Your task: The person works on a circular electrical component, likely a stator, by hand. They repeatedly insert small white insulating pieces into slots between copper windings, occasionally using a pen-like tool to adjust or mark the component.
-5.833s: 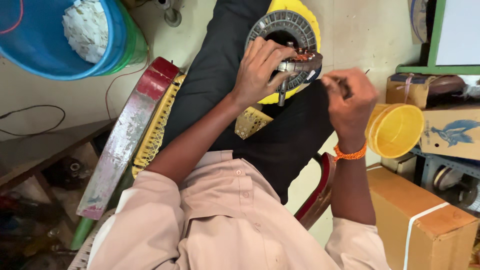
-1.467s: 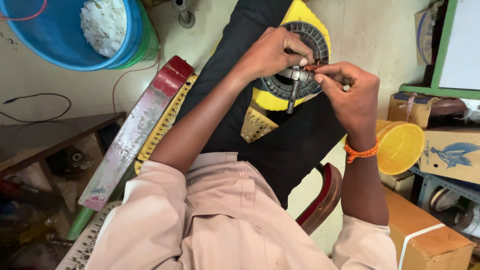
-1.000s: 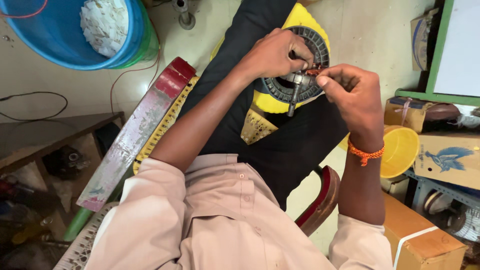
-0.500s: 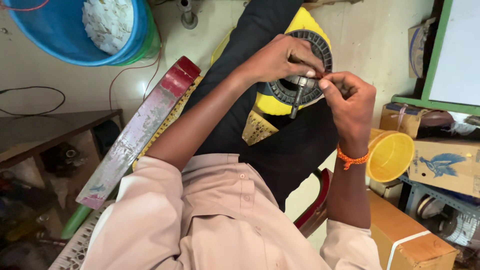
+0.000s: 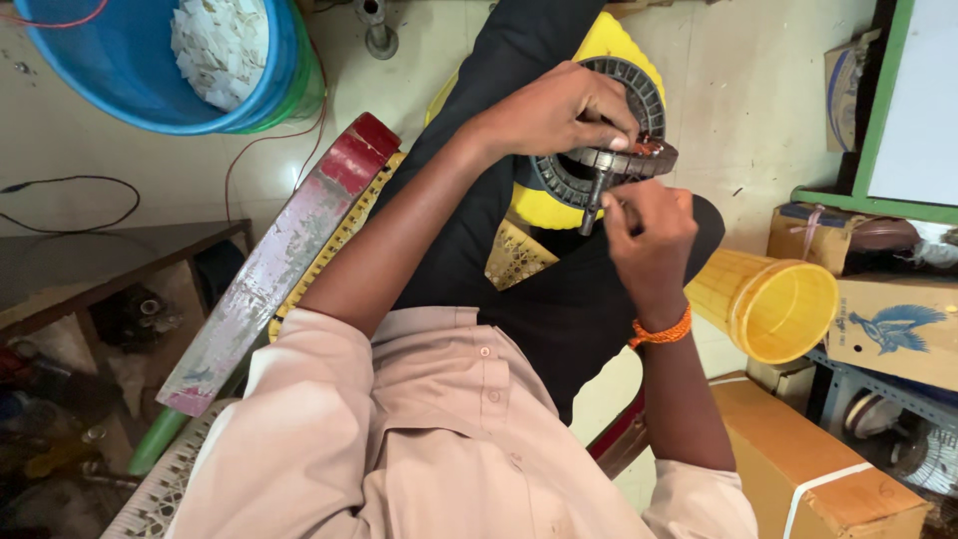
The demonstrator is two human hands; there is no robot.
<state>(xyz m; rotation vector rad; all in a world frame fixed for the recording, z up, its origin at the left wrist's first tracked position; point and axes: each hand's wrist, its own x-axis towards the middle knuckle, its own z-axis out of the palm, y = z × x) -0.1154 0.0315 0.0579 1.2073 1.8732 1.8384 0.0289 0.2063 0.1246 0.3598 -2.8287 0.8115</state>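
1. Grip of the left hand (image 5: 559, 110): closed over the top of a round ribbed motor part (image 5: 609, 150), with the fingers curled onto its rim and upper face.
2. Grip of the right hand (image 5: 649, 230): closed narrowly just below the part, beside a short metal shaft (image 5: 594, 195) that projects downward from it. Whether something small is pinched between the fingertips cannot be told.
3. The motor part is held above the lap, over dark trousers (image 5: 519, 250) and in front of a yellow seat (image 5: 559, 205). It is not rested on any counter.
4. Position relative to the grip: the part lies under the left palm and directly above the right fingertips, which are touching or nearly touching the shaft.
5. Risk: since the part is supported by one hand only, it could be tilted or dropped into the lap if the left fingers slacken.
6. Risk: the copper windings seen at the rim could be scraped if the right hand slips off the shaft.
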